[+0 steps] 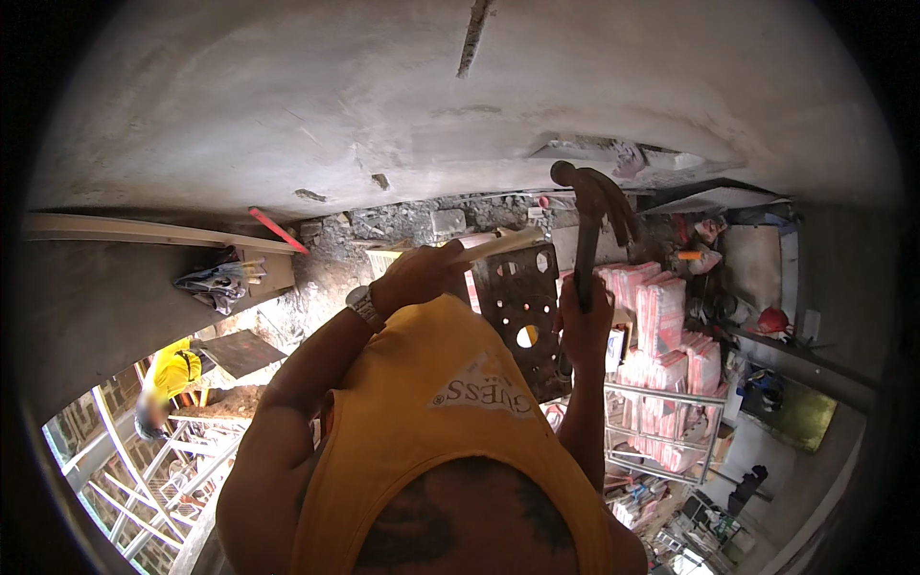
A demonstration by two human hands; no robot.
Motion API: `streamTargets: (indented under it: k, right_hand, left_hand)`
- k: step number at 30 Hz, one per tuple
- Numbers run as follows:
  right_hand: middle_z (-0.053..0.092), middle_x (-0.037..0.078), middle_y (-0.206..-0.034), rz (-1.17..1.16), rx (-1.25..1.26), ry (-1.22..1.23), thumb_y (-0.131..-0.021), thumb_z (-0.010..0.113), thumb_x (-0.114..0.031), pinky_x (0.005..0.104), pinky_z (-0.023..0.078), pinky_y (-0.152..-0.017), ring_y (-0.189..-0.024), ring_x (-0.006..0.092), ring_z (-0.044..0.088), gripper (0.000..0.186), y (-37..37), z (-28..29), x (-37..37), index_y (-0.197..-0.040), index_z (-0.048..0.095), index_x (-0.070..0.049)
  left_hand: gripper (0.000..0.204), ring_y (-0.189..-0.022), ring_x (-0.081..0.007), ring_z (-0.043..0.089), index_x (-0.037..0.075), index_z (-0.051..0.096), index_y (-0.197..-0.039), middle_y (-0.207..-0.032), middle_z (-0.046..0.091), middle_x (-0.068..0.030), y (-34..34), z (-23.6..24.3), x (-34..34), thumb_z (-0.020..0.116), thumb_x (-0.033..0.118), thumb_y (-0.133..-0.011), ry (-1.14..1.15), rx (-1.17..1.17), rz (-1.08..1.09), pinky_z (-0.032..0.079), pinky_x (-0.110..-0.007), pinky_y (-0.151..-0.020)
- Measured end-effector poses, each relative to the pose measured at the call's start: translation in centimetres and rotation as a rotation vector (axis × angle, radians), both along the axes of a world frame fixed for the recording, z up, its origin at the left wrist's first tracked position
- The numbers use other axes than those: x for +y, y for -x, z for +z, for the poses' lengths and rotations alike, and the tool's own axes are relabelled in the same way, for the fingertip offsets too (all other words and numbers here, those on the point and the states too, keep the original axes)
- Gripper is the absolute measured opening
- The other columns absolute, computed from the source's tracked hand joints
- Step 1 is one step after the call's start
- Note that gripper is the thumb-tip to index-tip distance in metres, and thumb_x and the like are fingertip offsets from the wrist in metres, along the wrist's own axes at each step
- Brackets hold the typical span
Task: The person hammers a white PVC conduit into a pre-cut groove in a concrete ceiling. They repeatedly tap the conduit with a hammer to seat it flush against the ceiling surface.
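My left hand (422,276), with a watch on its wrist, is closed around a pale strip (503,243) that looks like wood. The strip points right, toward the foot of the grey wall (383,115). My right hand (586,321) grips the dark handle of a claw hammer (596,201). Its head is raised beyond the hand, to the right of the strip's tip and apart from it. Below both hands lies a dark metal scaffold plank (517,307) with round holes, partly hidden by my yellow top.
Pink-and-white bags (661,316) are stacked at the right beside metal scaffold tubes (661,393). Rubble (383,222) lies along the wall. A wooden beam (144,230) and a red bar (278,231) are at the left. Lower left, a person in yellow (172,372) is near more scaffolding.
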State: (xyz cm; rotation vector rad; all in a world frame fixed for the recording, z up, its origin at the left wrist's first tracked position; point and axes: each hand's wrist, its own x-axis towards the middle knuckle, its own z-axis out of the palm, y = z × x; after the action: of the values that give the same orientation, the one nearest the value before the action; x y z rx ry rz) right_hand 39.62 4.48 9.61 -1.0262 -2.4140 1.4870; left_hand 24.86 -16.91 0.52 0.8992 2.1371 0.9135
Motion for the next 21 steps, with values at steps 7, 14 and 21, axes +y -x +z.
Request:
streamTargets:
  k: [7,14,21]
  right_hand:
    - [0.05,-0.002,-0.061,0.018,0.143,-0.004,-0.095,0.059,-0.02,0.0235,0.041,-0.043,-0.048,0.0063,0.049,0.015,-4.9,-0.8,-1.1,-0.093,0.054,-0.005]
    - [0.066,0.018,-0.083,0.225,-0.074,-0.224,-0.094,0.058,-0.031,0.0428,0.049,-0.072,-0.074,0.0405,0.062,0.033,-6.7,-6.9,-1.9,-0.106,0.061,-0.001]
    - [0.06,0.011,-0.065,-0.008,-0.123,-0.054,-0.093,0.061,-0.028,0.0354,0.042,-0.053,-0.056,0.0155,0.053,0.025,-5.7,-3.5,-2.9,-0.094,0.061,-0.002]
  left_hand:
    - [0.024,-0.072,-0.0385,0.065,0.01,0.054,-0.102,-0.076,0.065,-0.0177,-1.4,-0.8,0.6,0.055,0.032,-0.094,0.047,0.188,-0.036,0.049,-0.05,-0.061]
    - [0.026,-0.072,-0.0376,0.066,0.013,0.05,-0.11,-0.077,0.065,-0.0157,-1.9,-1.4,1.1,0.048,0.035,-0.097,0.216,0.329,-0.118,0.05,-0.05,-0.059]
    - [0.031,-0.075,-0.0369,0.067,0.012,0.046,-0.12,-0.084,0.066,-0.0178,-1.9,-2.7,1.0,0.049,0.033,-0.097,0.202,0.213,-0.125,0.052,-0.047,-0.061]
